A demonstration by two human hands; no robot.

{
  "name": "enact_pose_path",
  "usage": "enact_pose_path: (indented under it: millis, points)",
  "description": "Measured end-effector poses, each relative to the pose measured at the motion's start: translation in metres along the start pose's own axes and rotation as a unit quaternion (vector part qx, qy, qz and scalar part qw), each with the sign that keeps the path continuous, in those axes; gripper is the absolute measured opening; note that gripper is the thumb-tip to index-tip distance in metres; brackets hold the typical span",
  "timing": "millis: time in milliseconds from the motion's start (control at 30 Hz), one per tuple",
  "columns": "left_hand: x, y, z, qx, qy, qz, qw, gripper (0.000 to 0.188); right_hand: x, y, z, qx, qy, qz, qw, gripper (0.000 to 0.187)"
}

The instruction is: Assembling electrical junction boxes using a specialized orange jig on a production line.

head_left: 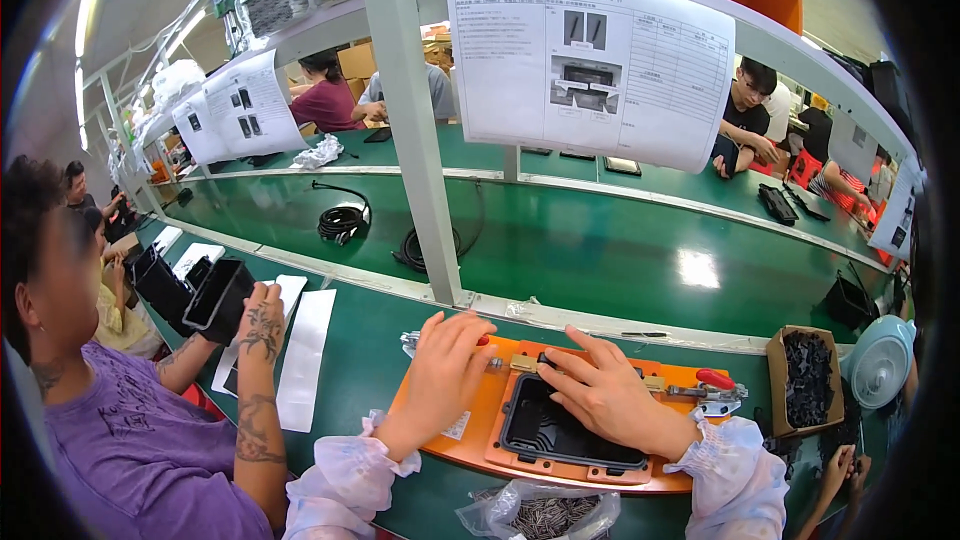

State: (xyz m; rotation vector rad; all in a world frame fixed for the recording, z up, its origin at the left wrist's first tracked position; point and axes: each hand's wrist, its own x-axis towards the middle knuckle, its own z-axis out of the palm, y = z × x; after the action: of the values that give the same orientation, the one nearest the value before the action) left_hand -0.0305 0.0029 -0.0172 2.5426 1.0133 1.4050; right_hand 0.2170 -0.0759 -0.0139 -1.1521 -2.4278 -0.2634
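A black rectangular plastic housing (570,427) lies with its hollow side up in an orange fixture (470,432) on the green bench. Over its upper right part my right hand (612,385) is spread, fingers stretched toward a small black part (545,360) at the housing's far edge. Whether the fingertips press on that part, I cannot tell. My left hand (440,370) is raised at the fixture's left end, fingers extended and slightly bent, beside the red tip of a toggle clamp (483,340). At the right end sits another toggle clamp (715,380) with a red handle.
A clear bag of screws (555,515) lies at the near edge. To the right stand a carton of black parts (808,380) and a pale teal fan (880,365). At left, a co-worker in purple holds a black housing (220,298). A metal post (410,120) rises behind the fixture.
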Motion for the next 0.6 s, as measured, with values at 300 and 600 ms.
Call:
enact_pose_path:
  millis: [300, 600]
  points:
    - [-0.005, 0.002, 0.021, 0.099, -0.008, 0.059, 0.993, 0.028, -0.012, 0.003, -0.011, -0.038, 0.016, 0.009, 0.999, 0.041]
    - [0.003, -0.014, -0.01, 0.26, 0.062, 0.125, 0.956, 0.041, -0.053, 0.045, -0.05, -0.278, 0.015, 0.174, 0.945, 0.037]
